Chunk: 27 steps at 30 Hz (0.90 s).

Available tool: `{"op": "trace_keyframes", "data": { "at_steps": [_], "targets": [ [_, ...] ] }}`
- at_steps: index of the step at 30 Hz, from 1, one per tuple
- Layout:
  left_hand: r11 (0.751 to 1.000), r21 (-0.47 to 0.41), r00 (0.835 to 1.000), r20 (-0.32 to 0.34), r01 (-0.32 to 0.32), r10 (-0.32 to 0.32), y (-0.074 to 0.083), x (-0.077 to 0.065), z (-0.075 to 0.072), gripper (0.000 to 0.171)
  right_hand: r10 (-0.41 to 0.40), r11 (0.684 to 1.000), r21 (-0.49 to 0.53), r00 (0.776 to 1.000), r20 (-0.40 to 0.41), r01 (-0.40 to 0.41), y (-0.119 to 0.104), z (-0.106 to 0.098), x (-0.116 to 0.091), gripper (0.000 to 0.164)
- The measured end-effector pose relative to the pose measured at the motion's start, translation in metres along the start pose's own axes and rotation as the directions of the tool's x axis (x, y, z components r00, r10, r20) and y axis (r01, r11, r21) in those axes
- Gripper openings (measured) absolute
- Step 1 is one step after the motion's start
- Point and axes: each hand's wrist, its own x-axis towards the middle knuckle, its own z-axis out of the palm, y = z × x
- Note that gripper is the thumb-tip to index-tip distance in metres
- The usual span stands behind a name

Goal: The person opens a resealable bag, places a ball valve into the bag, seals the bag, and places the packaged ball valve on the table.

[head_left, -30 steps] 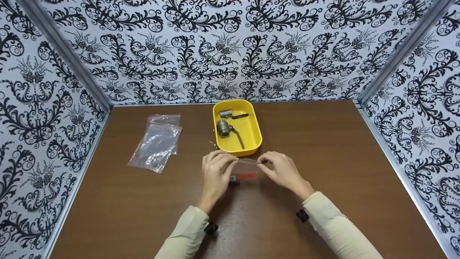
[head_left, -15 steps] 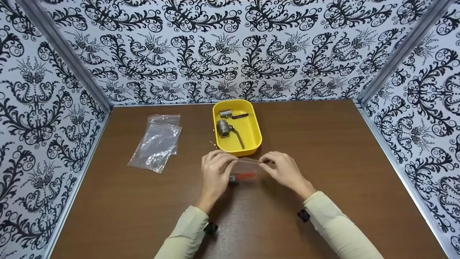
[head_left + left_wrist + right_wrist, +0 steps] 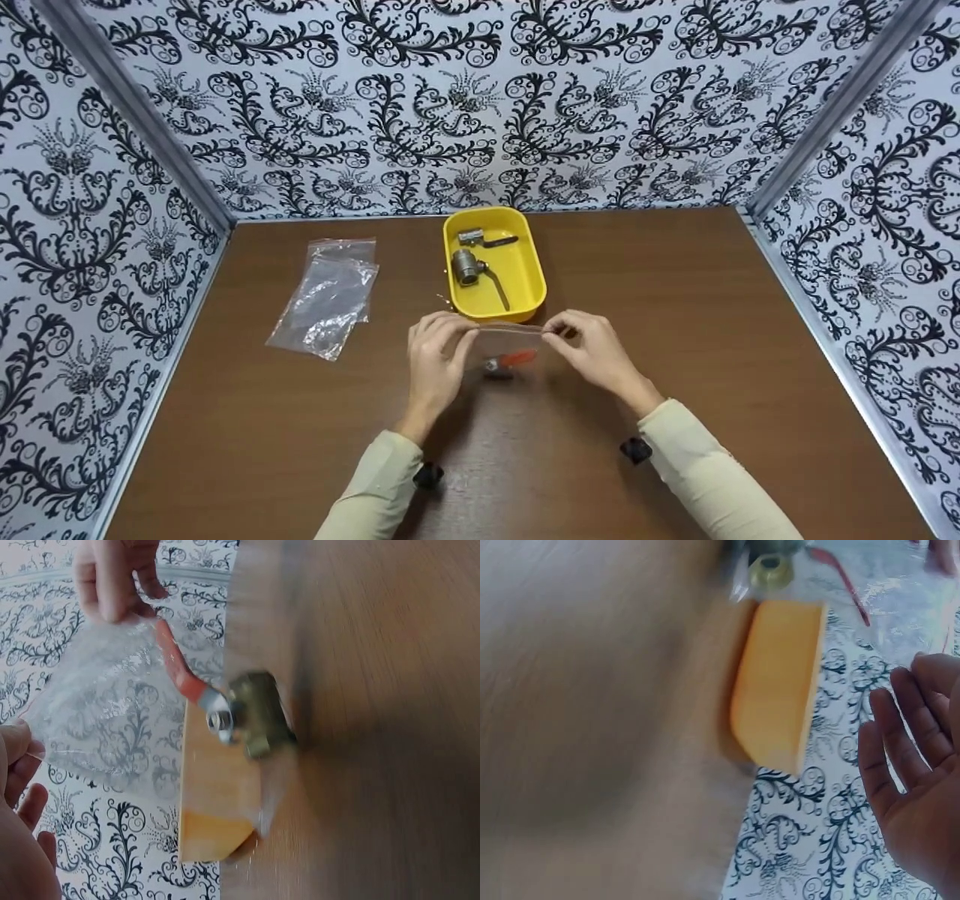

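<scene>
A clear zip bag [image 3: 491, 341] hangs upright between the two hands, with a red-handled ball valve [image 3: 499, 365] inside near its bottom. My left hand [image 3: 437, 360] pinches the top left corner of the bag between thumb and fingers. At the opposite top corner, my right hand [image 3: 592, 352] pinches the bag the same way. In the left wrist view the valve's brass-coloured body [image 3: 260, 714] and red lever [image 3: 178, 667] show through the plastic. Part of the bag and the red lever [image 3: 844, 585] appear in the right wrist view.
Just beyond the hands stands a yellow tray [image 3: 534, 262] holding a large grey ball valve [image 3: 466, 268] and a smaller valve with a black lever [image 3: 472, 238]. Flat clear zip bags [image 3: 326, 300] lie on the brown table [image 3: 300, 442] to the left. Patterned walls enclose the table.
The left hand has moved slightly left, and the bag's top edge is stretched wider between the hands. The bag and the valve inside have shifted a little, and more of the valve shows.
</scene>
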Motion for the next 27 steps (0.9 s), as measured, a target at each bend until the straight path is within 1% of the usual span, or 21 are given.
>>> {"op": "trace_keyframes", "data": {
  "at_steps": [2,4,6,8,9,11,13,14,16,18,20,21,27],
  "targets": [
    [1.000,-0.003,1.000,0.005,0.020,-0.020,-0.002,-0.001,-0.002,0.006,-0.007,1.000,0.030,1.000,-0.009,0.007,-0.007,-0.002,0.002,0.006],
    [0.999,0.003,0.999,0.008,0.036,-0.036,-0.002,-0.002,-0.004,0.006,-0.024,0.999,0.037,0.999,-0.025,0.025,-0.014,-0.004,0.003,0.006],
    [0.999,0.012,0.999,0.004,0.044,-0.044,-0.001,-0.002,-0.003,0.006,-0.041,0.999,0.023,0.998,-0.040,0.042,-0.020,-0.006,0.005,0.006],
    [0.999,0.019,1.000,0.009,0.029,-0.029,0.002,-0.001,0.000,0.010,-0.062,0.998,-0.007,0.996,-0.059,0.062,-0.026,-0.007,0.006,0.006],
    [1.000,0.025,1.000,0.017,0.010,-0.011,0.004,0.000,0.001,0.014,-0.074,0.997,-0.028,0.995,-0.064,0.073,-0.029,-0.007,0.006,0.005],
    [0.998,0.044,0.998,0.055,-0.040,0.037,0.009,0.004,0.005,0.022,-0.099,0.992,-0.087,0.993,-0.066,0.093,-0.034,-0.006,0.006,0.005],
    [0.989,0.086,0.988,0.113,-0.117,0.107,0.015,0.007,0.009,0.029,-0.128,0.981,-0.150,0.990,-0.058,0.119,-0.038,-0.004,0.006,0.006],
    [0.980,0.116,0.979,0.140,-0.163,0.146,0.018,0.008,0.010,0.030,-0.144,0.975,-0.180,0.988,-0.052,0.132,-0.040,-0.003,0.006,0.006],
    [0.951,0.180,0.959,0.178,-0.251,0.220,0.024,0.010,0.013,0.026,-0.172,0.961,-0.227,0.984,-0.042,0.158,-0.041,-0.001,0.006,0.007],
    [0.918,0.240,0.942,0.196,-0.314,0.271,0.030,0.011,0.015,0.019,-0.194,0.951,-0.253,0.980,-0.039,0.178,-0.041,-0.001,0.005,0.006],
    [0.894,0.282,0.932,0.209,-0.348,0.296,0.035,0.013,0.017,0.011,-0.209,0.947,-0.260,0.977,-0.046,0.190,-0.040,-0.001,0.004,0.005],
    [0.888,0.293,0.929,0.218,-0.354,0.299,0.037,0.013,0.018,0.009,-0.216,0.945,-0.261,0.975,-0.048,0.197,-0.039,-0.001,0.003,0.005],
    [0.871,0.335,0.917,0.301,-0.358,0.261,0.042,0.015,0.022,0.008,-0.247,0.939,-0.260,0.968,-0.044,0.227,-0.034,-0.003,0.000,0.007]
  ]
}}
